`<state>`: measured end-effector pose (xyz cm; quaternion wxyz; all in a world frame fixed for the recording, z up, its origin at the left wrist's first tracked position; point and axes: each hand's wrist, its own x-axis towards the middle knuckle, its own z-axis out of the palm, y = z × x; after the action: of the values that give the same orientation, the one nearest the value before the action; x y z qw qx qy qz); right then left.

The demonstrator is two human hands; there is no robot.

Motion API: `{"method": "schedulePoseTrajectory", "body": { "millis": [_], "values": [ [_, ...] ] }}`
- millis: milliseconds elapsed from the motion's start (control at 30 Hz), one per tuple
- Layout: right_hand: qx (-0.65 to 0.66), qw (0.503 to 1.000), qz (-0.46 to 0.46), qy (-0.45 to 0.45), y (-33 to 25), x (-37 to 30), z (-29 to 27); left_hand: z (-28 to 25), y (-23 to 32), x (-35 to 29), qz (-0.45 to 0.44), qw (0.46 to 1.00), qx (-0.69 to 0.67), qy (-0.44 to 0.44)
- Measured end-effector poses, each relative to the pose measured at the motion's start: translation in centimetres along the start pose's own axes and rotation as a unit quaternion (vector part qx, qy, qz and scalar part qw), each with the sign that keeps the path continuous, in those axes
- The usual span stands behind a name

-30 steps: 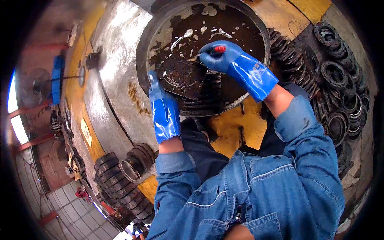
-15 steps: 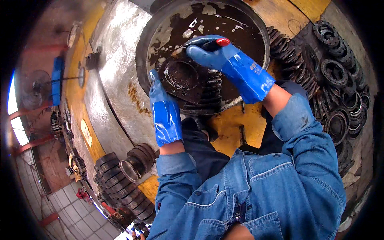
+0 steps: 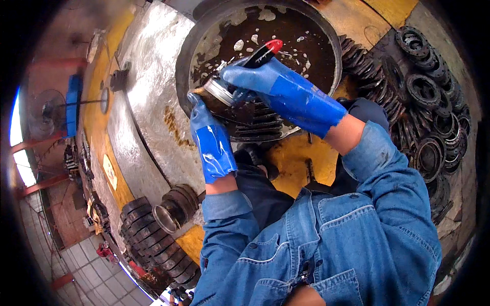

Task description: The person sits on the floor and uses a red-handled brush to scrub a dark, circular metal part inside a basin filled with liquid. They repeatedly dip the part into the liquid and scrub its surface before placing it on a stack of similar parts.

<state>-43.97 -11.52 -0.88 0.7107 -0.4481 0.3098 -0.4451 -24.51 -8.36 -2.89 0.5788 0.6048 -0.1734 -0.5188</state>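
Observation:
A paintbrush with a black handle [image 3: 261,55], red end and wide metal ferrule [image 3: 220,93] is in my right hand [image 3: 265,80], whose blue-gloved fingers are closed round it. Its brown bristles meet the near-left edge of a dark, wet metal part [image 3: 232,116]. My left hand [image 3: 202,115], also in a blue glove, grips this part along its left edge; the fingers under it are hidden. Both hands are over a round basin [image 3: 185,58] of dark, foamy liquid. Beside the part, several dark ribbed plates [image 3: 259,125] stand together at the basin's near side.
Dark plates [image 3: 370,71] lean in a row right of the basin, with stacked metal rings [image 3: 426,94] beyond. A shiny metal sheet [image 3: 148,66] lies left. A row of dark rings [image 3: 155,239] and a metal cylinder [image 3: 176,206] lie lower left.
My right hand has swung the brush toward the part's left edge, near my left fingers, bringing the ferrule and handle into sight. The left hand has barely shifted.

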Motion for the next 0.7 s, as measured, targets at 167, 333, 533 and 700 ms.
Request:
{"method": "schedulePoseTrajectory", "body": {
  "millis": [167,333,533,700],
  "values": [
    [-0.224,0.974,0.029,0.000,1.7,-0.5,-2.4,-3.0,0.2,2.1,0.040,0.996,0.070,-0.046],
    [-0.336,0.933,0.011,0.130,5.3,0.4,-8.6,-1.4,1.4,0.3,0.044,0.995,0.090,-0.022],
    [-0.167,0.980,-0.100,0.048,2.9,0.0,-4.1,-3.5,1.1,2.4,-0.004,0.999,-0.012,-0.032],
    [-0.462,0.861,-0.059,0.203,5.4,-1.0,-6.3,-1.8,1.9,0.1,0.013,0.999,0.039,0.025]
  ]
}}
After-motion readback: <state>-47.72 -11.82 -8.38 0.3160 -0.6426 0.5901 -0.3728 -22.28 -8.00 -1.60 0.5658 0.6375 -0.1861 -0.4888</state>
